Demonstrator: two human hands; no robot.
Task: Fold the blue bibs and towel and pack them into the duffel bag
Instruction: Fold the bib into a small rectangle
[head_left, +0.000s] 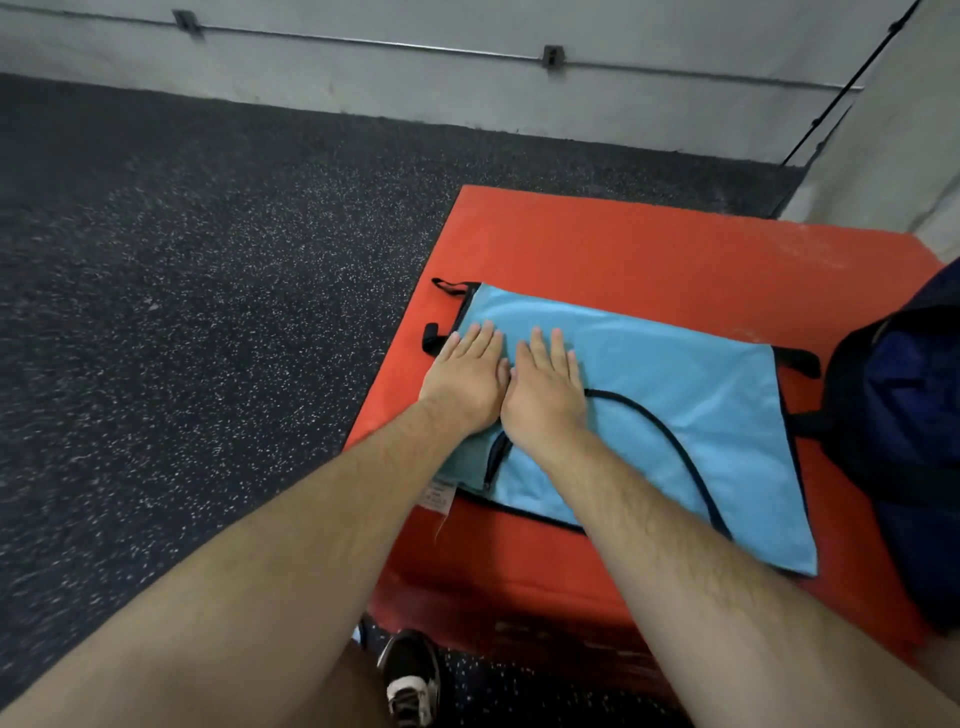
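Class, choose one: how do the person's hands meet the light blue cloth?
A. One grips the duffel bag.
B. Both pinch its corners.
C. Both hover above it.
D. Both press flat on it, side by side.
D: the left hand and right hand lie flat, palms down, side by side on the blue cloth.

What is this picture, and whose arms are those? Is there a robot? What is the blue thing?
There is no robot here. A person wears a small camera on their head, so you see what they see: their own two arms reaching forward and down. The left hand and the right hand lie flat side by side, fingers straight, pressing on a light blue bib with black edging. Neither hand grips anything. The bib lies spread on an orange mat, which sits on a dark speckled floor. At the right, partly out of the picture, is a dark blue duffel bag. At the bottom you can spot the person's shoe.
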